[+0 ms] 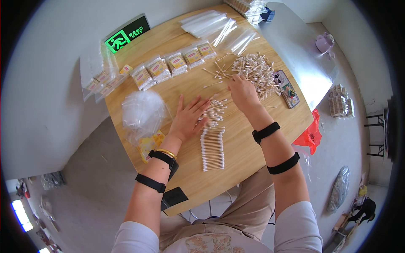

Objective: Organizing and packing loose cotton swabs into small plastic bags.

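Note:
My left hand [190,117] lies flat with its fingers spread, its fingertips against a loose bunch of cotton swabs [216,110]. Just below that bunch, a neat row of cotton swabs [213,149] lies side by side on the wooden table. At the near left edge of a big heap of cotton swabs [255,69], my right hand [244,93] has its fingers curled down and closed; what is between them is hidden. A few stray swabs [217,72] are scattered left of the heap.
Filled swab packs [177,63] stand in a row at the back. Clear plastic bags [143,111] and yellow cards [151,143] lie at the left. Clear sleeves [204,24] lie at the far edge. A phone [287,89] sits right of the heap. An exit sign [127,33] stands behind the table.

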### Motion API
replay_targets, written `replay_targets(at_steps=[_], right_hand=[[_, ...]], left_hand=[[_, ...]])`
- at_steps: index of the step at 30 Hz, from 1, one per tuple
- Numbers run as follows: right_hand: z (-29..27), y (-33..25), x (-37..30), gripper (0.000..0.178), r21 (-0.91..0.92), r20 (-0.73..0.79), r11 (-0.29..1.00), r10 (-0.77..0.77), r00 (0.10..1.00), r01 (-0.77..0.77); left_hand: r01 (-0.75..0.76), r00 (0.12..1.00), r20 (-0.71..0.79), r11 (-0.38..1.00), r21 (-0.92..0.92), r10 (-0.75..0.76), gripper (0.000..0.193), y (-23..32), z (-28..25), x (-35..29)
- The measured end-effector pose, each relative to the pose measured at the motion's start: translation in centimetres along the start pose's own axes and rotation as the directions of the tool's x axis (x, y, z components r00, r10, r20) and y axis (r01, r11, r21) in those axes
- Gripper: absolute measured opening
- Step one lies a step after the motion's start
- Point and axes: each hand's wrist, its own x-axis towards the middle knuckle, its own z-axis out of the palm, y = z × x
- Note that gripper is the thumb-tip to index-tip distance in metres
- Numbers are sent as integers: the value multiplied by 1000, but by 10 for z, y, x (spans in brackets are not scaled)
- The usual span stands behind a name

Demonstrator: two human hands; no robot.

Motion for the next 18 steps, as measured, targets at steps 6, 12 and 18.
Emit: replay_targets(at_steps=[6,12,18], right_hand=[[16,-17,14,11,67,-134,996,-52,990,61],[13,-44,3,14,302,-183,945,-74,980,128],[4,-29,-55,18,459,-165,888,121,979,-32]], left_hand=[[63,975,-184,955,-290,-120,69,-2,-1,3],[84,949,-259,933,-349,-182,69,0,-1,3],[68,989,-130,996,-54,-75,72,-3,5,3]])
